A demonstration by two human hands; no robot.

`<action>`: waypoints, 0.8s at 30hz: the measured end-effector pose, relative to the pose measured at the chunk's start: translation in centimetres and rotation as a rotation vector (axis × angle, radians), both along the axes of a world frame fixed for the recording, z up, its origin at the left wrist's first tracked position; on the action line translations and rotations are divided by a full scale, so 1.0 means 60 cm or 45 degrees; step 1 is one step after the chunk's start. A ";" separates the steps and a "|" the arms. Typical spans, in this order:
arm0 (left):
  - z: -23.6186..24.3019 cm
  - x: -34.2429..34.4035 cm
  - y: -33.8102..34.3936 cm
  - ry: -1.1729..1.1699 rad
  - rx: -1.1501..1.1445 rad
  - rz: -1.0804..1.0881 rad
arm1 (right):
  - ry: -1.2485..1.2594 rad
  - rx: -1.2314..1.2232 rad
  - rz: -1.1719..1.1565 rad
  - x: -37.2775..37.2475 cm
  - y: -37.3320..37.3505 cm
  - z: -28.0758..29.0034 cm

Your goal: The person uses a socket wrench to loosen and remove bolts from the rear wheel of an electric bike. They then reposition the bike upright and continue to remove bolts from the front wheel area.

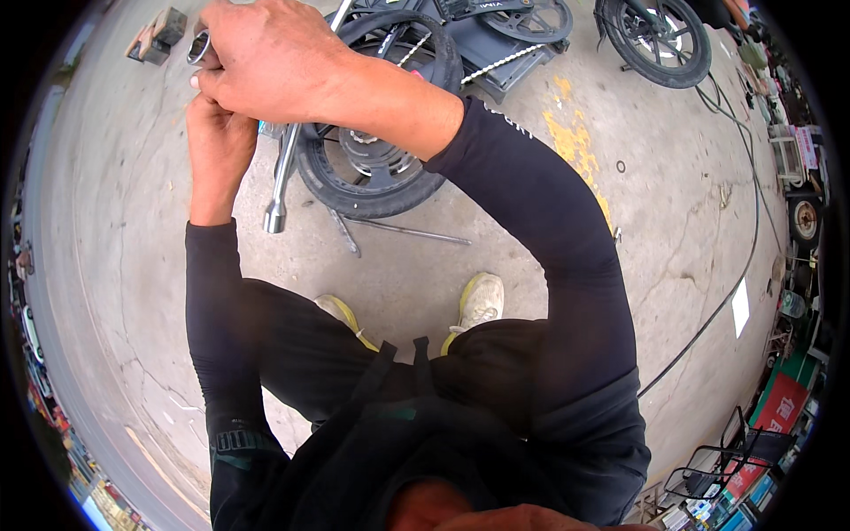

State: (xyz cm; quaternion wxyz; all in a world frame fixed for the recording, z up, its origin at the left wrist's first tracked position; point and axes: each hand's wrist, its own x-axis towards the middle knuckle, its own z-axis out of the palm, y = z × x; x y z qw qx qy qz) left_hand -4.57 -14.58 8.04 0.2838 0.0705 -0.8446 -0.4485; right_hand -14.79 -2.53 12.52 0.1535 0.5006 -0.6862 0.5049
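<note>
My right hand (pixel 274 66) reaches across to the upper left, its fingers wrapped round a metal lug wrench (pixel 278 190). One socket end shows beside its fingers; another arm of the wrench slants down past my wrist. The middle of the tool is hidden behind my right hand. Just below, my left hand (pixel 219 146) is closed, its fingertips covered by the right hand, so what it grips cannot be made out. A black-tyred wheel (pixel 372 202) with a metal hub lies right of the wrench. A chain (pixel 500 66) runs beside a dark part with a round spoked piece (pixel 529 22).
Two thin metal bars (pixel 412 232) lie on the concrete before my shoes (pixel 481 299). A block-like object (pixel 158 35) sits far left. Another wheel (pixel 660 44) stands far right, with a black cable (pixel 753 230) trailing down. Assorted goods and a metal rack (pixel 722 465) line the right edge.
</note>
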 end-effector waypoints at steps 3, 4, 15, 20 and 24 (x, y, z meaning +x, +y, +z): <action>0.012 -0.001 0.011 -0.026 -0.214 0.241 | 0.011 0.017 0.004 0.002 0.000 0.000; 0.019 -0.004 0.023 -0.036 -0.278 0.350 | 0.018 0.028 0.006 0.005 0.001 0.001; 0.023 -0.007 0.034 -0.075 -0.356 0.157 | -0.146 0.021 0.146 -0.011 0.027 0.024; 0.032 0.018 0.009 -0.077 -0.281 -0.005 | -0.449 -0.214 0.174 0.010 0.031 0.042; 0.039 0.028 -0.017 0.167 0.061 0.084 | -0.575 -0.478 0.341 0.030 0.015 0.032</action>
